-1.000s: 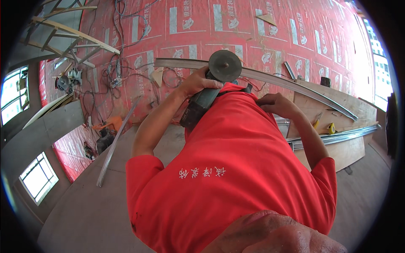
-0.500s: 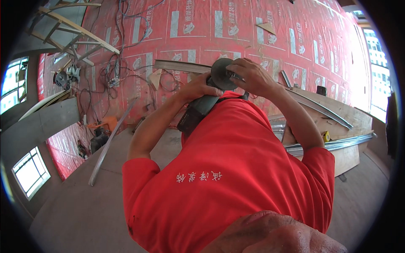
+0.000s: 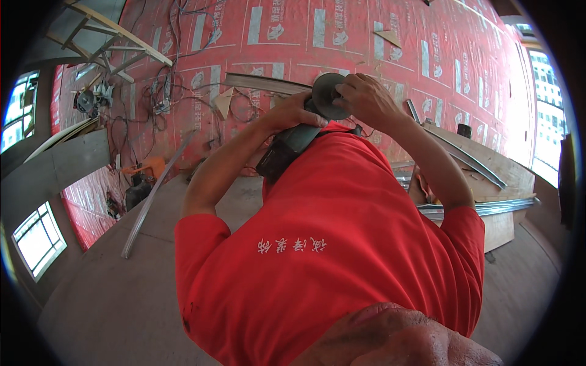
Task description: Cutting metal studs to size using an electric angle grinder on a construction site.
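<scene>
A dark angle grinder (image 3: 285, 151) lies against the front of my red shirt, its black battery end pointing down to the left. My left hand (image 3: 292, 114) is wrapped round the grinder near its head. A round grey cutting disc (image 3: 325, 102) sits at the head, its flat face turned up towards me. My right hand (image 3: 371, 104) is closed at the disc's right side, with its fingertips at the middle of the disc. Whatever small part those fingers grip is hidden.
Beyond my hands, long metal strips (image 3: 259, 83) lie on the red floor sheeting (image 3: 293, 36). Plywood (image 3: 519, 177) with metal profiles (image 3: 488, 208) is at right. A wooden trestle (image 3: 122, 36), tangled cables (image 3: 160, 104) and a leaning metal profile (image 3: 149, 204) are at left.
Both hands and the grinder have shifted slightly to the right in the picture. My right fingers have moved a little over the middle of the disc; both hands keep their hold.
</scene>
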`<state>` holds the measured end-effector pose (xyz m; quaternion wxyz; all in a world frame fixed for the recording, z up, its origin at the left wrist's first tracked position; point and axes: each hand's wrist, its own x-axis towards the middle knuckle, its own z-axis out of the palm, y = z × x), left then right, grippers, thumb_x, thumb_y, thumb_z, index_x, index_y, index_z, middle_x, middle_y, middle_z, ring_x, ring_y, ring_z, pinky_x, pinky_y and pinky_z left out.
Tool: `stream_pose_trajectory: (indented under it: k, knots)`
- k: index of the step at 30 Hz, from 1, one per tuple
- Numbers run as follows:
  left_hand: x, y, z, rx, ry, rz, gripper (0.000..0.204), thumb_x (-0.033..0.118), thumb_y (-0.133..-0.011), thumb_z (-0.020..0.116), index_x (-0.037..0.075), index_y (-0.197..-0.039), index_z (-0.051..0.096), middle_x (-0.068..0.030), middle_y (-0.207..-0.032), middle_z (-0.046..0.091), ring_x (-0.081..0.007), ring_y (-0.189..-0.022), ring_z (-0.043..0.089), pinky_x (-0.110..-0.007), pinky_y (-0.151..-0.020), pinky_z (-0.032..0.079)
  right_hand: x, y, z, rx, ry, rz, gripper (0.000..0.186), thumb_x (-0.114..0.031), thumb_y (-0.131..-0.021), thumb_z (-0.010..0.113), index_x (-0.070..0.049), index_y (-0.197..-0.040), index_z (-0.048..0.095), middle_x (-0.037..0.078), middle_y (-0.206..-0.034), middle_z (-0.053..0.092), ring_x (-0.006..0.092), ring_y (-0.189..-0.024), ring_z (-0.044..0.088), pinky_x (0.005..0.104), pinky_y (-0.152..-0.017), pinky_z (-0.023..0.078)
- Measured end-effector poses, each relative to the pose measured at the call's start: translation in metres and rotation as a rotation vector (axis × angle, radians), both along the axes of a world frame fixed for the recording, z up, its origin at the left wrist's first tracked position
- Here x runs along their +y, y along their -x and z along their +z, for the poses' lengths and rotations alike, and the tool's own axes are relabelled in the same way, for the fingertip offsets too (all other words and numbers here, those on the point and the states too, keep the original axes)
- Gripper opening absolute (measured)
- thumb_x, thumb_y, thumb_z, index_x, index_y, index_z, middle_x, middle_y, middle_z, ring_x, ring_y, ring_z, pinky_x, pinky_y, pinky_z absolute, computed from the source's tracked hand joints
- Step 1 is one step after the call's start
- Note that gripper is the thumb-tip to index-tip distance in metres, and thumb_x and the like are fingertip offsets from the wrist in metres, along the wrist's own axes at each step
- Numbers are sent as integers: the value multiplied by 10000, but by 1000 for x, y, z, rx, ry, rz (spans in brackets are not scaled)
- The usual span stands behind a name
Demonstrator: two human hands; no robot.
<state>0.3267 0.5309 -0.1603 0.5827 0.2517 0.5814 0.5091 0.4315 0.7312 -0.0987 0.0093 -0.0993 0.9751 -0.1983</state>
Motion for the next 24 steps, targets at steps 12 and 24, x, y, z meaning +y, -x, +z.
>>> stream_pose_trajectory:
  k: [12,24]
  knots:
    - [0,-6,-1,-25,-10,-32,591,200,-673,782,9,-1190,570,-73,-1021,648,-147,-924,602,-290,-858,469,-5,10,1,-200,-298,-60,268,-298,-847,666,-39,-797,623,82,-713,596,277,-741,601,425,-681,477]
    - [4,0,4,31,-9,-38,598,160,-675,789,9,-1205,556,-63,-1028,645,-142,-938,598,-290,-875,465,13,3,11,70,-133,171,266,-189,-769,711,-95,-1014,664,58,-961,634,226,-930,585,367,-837,454]
